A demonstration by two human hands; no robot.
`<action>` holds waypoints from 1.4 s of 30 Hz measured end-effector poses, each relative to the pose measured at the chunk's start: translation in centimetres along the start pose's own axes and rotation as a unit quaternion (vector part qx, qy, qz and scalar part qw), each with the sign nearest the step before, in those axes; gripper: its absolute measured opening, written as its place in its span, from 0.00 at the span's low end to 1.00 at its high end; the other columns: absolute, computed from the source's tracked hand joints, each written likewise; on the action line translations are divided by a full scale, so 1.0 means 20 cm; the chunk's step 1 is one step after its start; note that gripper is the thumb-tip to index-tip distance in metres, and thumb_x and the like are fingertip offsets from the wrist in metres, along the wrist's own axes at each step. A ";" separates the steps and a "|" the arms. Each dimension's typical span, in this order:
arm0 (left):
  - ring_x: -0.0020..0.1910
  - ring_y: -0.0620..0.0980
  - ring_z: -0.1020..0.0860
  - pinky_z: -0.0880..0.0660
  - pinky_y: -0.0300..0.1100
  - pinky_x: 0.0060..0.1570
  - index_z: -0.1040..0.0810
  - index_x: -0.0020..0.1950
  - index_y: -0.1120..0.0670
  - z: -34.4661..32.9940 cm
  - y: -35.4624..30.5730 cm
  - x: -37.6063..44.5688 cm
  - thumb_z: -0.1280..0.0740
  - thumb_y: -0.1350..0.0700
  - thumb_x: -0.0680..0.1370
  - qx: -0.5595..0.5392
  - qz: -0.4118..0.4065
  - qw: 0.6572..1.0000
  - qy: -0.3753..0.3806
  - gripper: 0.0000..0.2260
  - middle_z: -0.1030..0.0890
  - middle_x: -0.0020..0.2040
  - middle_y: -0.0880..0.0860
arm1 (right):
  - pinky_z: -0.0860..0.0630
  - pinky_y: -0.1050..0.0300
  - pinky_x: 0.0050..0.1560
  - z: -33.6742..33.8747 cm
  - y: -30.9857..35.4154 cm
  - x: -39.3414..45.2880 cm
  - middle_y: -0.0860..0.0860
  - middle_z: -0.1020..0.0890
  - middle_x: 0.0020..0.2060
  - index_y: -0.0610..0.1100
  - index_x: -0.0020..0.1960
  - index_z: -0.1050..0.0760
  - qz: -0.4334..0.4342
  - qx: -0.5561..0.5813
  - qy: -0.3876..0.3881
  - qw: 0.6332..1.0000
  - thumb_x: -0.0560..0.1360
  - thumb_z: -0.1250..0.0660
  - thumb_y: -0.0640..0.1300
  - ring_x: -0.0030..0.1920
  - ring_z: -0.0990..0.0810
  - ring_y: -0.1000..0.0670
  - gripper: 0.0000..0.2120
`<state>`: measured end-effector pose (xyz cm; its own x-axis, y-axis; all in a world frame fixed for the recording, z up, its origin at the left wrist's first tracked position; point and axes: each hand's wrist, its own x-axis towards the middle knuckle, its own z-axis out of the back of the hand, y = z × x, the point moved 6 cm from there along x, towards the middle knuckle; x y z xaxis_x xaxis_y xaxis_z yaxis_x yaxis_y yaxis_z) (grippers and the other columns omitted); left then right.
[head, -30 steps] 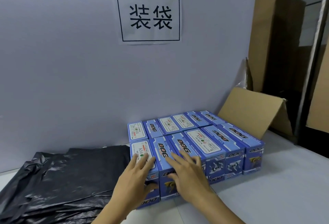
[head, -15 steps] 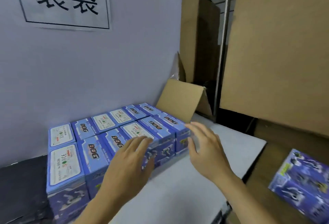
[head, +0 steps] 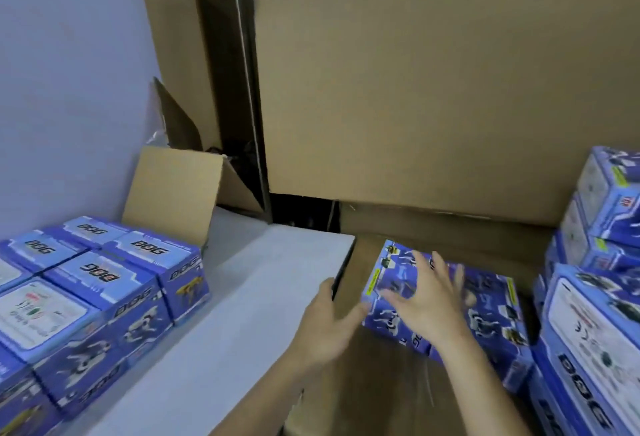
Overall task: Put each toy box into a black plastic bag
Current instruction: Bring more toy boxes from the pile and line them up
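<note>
Blue toy boxes marked DOG (head: 100, 283) stand packed together on the white table (head: 242, 297) at the left. More blue toy boxes lie in a big cardboard carton to the right of the table; one lies flat (head: 485, 300) and others are stacked at the far right (head: 595, 314). My right hand (head: 429, 300) hovers with spread fingers over the flat box. My left hand (head: 329, 324) is open between the table's corner and that box, fingers toward its left end. Neither hand holds anything. No black bag is in view.
Tall brown cardboard sheets (head: 433, 71) rise behind the carton. A folded cardboard flap (head: 173, 193) leans at the back of the table against the pale wall (head: 69, 71). A dark gap (head: 301, 213) lies behind the table's corner.
The view has swung right, away from the black bags and the sign. Both hands left the boxes on the table and moved right, over the flat box in the carton.
</note>
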<state>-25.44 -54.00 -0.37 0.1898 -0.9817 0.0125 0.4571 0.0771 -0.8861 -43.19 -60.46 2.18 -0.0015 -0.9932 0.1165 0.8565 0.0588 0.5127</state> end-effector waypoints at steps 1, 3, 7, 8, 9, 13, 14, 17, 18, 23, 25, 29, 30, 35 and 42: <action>0.61 0.41 0.27 0.35 0.20 0.45 0.33 0.66 0.46 -0.06 0.00 0.05 0.33 0.45 0.79 -0.016 0.014 1.000 -0.005 0.18 0.30 0.53 0.33 | 0.47 0.30 0.72 -0.03 -0.06 0.01 0.52 0.55 0.81 0.54 0.81 0.53 -0.025 -0.028 0.032 0.999 0.70 0.29 0.67 0.79 0.61 0.38 0.50; 0.51 0.36 0.25 0.33 0.19 0.41 0.30 0.60 0.46 -0.16 0.00 0.14 0.35 0.47 0.81 -0.045 0.034 0.998 -0.008 0.10 0.28 0.49 0.34 | 0.47 0.29 0.72 -0.06 -0.19 0.01 0.52 0.60 0.81 0.54 0.81 0.58 -0.068 -0.066 0.069 0.993 0.66 0.24 0.65 0.79 0.64 0.38 0.58; 0.53 0.49 0.18 0.22 0.42 0.54 0.25 0.61 0.55 -0.30 0.01 0.23 0.36 0.46 0.82 -0.068 0.077 0.995 0.017 0.14 0.18 0.58 0.53 | 0.44 0.30 0.72 -0.08 -0.35 -0.01 0.53 0.59 0.81 0.51 0.81 0.57 -0.107 -0.112 0.078 0.985 0.69 0.22 0.52 0.80 0.60 0.39 0.55; 0.54 0.51 0.18 0.22 0.43 0.54 0.25 0.62 0.55 -0.32 0.00 0.24 0.36 0.47 0.82 -0.059 0.080 0.995 0.016 0.15 0.18 0.58 0.54 | 0.43 0.31 0.72 -0.09 -0.36 -0.01 0.53 0.59 0.81 0.50 0.81 0.58 -0.106 -0.125 0.075 0.984 0.71 0.24 0.51 0.80 0.59 0.39 0.53; 0.54 0.51 0.18 0.22 0.44 0.54 0.25 0.63 0.56 -0.32 0.00 0.26 0.36 0.48 0.82 -0.051 0.078 0.996 0.010 0.15 0.18 0.58 0.55 | 0.43 0.32 0.71 -0.09 -0.37 -0.01 0.52 0.59 0.81 0.50 0.81 0.58 -0.103 -0.139 0.072 0.982 0.72 0.25 0.51 0.80 0.59 0.39 0.51; 0.55 0.54 0.19 0.22 0.46 0.55 0.22 0.61 0.57 -0.28 -0.01 0.27 0.36 0.51 0.82 -0.019 0.078 0.997 -0.011 0.12 0.18 0.56 0.55 | 0.42 0.31 0.70 -0.10 -0.34 -0.01 0.50 0.59 0.81 0.48 0.81 0.59 -0.080 -0.160 0.086 0.980 0.76 0.29 0.53 0.80 0.58 0.36 0.47; 0.55 0.54 0.19 0.22 0.45 0.55 0.21 0.60 0.57 -0.27 -0.01 0.26 0.36 0.52 0.82 -0.013 0.082 0.996 -0.014 0.12 0.17 0.56 0.55 | 0.42 0.32 0.70 -0.09 -0.34 -0.01 0.50 0.59 0.81 0.49 0.81 0.59 -0.075 -0.150 0.092 0.981 0.76 0.29 0.54 0.80 0.57 0.36 0.47; 0.52 0.54 0.18 0.23 0.40 0.49 0.19 0.55 0.56 -0.21 0.02 0.22 0.35 0.52 0.82 -0.024 0.109 0.993 -0.023 0.09 0.16 0.54 0.56 | 0.44 0.36 0.75 -0.02 -0.37 0.02 0.49 0.56 0.81 0.47 0.81 0.58 -0.054 -0.103 0.092 0.989 0.75 0.28 0.56 0.80 0.54 0.38 0.48; 0.52 0.54 0.17 0.23 0.40 0.49 0.19 0.52 0.55 -0.18 0.03 0.19 0.35 0.53 0.81 -0.033 0.125 0.991 -0.029 0.08 0.16 0.54 0.56 | 0.43 0.38 0.75 0.02 -0.38 0.03 0.48 0.53 0.81 0.46 0.82 0.56 -0.040 -0.076 0.082 0.993 0.75 0.28 0.56 0.80 0.50 0.39 0.49; 0.40 0.56 0.19 0.23 0.46 0.41 0.21 0.45 0.60 -0.04 0.12 0.09 0.33 0.55 0.77 -0.220 0.193 0.954 -0.063 0.07 0.20 0.39 0.60 | 0.23 0.46 0.59 0.13 -0.36 0.01 0.54 0.16 0.56 0.55 0.70 0.30 -0.017 0.292 0.014 0.956 0.74 0.26 0.48 0.54 0.17 0.49 0.26; 0.33 0.54 0.20 0.23 0.43 0.35 0.23 0.52 0.58 -0.02 0.12 0.03 0.36 0.60 0.81 -0.304 0.209 0.928 -0.052 0.04 0.21 0.37 0.57 | 0.25 0.42 0.63 0.10 -0.34 0.00 0.52 0.15 0.56 0.55 0.69 0.28 -0.034 0.415 0.004 0.909 0.76 0.28 0.48 0.55 0.17 0.48 0.22; 0.35 0.54 0.16 0.19 0.54 0.40 0.31 0.67 0.45 0.08 0.13 -0.08 0.45 0.68 0.82 -0.441 0.215 0.871 -0.025 0.21 0.16 0.57 0.55 | 0.16 0.50 0.49 0.02 -0.26 -0.04 0.51 0.14 0.52 0.50 0.73 0.30 -0.067 0.619 0.021 0.782 0.78 0.34 0.41 0.49 0.14 0.48 0.24; 0.36 0.55 0.16 0.19 0.54 0.39 0.31 0.68 0.43 0.11 0.13 -0.11 0.45 0.69 0.82 -0.451 0.212 0.867 -0.009 0.24 0.16 0.57 0.55 | 0.16 0.52 0.43 0.00 -0.24 -0.06 0.52 0.13 0.48 0.49 0.73 0.31 -0.069 0.651 0.027 0.756 0.79 0.36 0.39 0.46 0.13 0.50 0.23; 0.51 0.56 0.15 0.19 0.55 0.50 0.31 0.70 0.44 0.22 0.05 -0.23 0.39 0.57 0.84 -0.420 0.169 0.891 0.035 0.16 0.14 0.52 0.55 | 0.16 0.49 0.39 -0.09 -0.08 -0.16 0.48 0.13 0.50 0.46 0.72 0.30 -0.039 0.730 0.089 0.676 0.79 0.40 0.34 0.46 0.13 0.48 0.23; 0.68 0.47 0.26 0.21 0.40 0.51 0.29 0.63 0.47 0.54 -0.05 -0.31 0.45 0.65 0.85 -0.241 0.028 0.965 -0.102 0.15 0.30 0.70 0.46 | 0.16 0.50 0.38 -0.02 0.32 -0.23 0.50 0.14 0.53 0.58 0.59 0.20 0.056 0.714 0.110 0.689 0.70 0.33 0.41 0.50 0.14 0.49 0.20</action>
<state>-17.68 -46.21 5.41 0.3923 -0.9198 0.0054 -0.0059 -0.0084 -0.9999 -37.45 -55.67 4.52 0.2358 -0.9563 0.1728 -0.5374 0.0199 0.8431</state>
